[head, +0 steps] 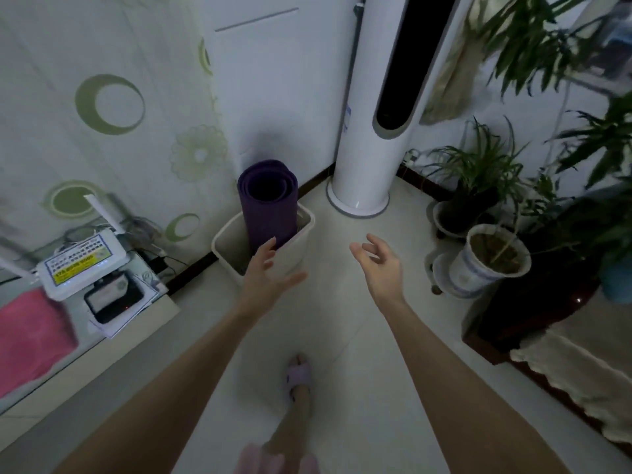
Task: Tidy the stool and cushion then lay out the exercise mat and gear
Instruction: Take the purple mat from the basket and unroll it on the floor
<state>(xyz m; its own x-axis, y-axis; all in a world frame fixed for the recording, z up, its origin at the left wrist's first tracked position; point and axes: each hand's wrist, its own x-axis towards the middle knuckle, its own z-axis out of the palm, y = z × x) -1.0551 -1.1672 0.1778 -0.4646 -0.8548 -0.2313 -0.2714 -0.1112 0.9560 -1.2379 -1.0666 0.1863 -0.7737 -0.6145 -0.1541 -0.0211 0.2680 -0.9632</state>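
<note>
A purple rolled exercise mat [267,203] stands upright in a white plastic bin [294,249] against the wall at the room's corner. My left hand [266,271] is stretched out in front of the bin, fingers apart, its fingertips just short of the mat's lower part. My right hand [379,265] hovers to the right of the bin over the floor, fingers spread and slightly curled, holding nothing. No stool or cushion shows in the view.
A tall white tower fan [376,131] stands right of the mat. Potted plants [485,258] crowd the right side beside a dark wooden cabinet [533,313]. At left, a low shelf holds a white router [80,265] and pink cloth [30,336]. My slippered foot [299,374] is on the pale floor.
</note>
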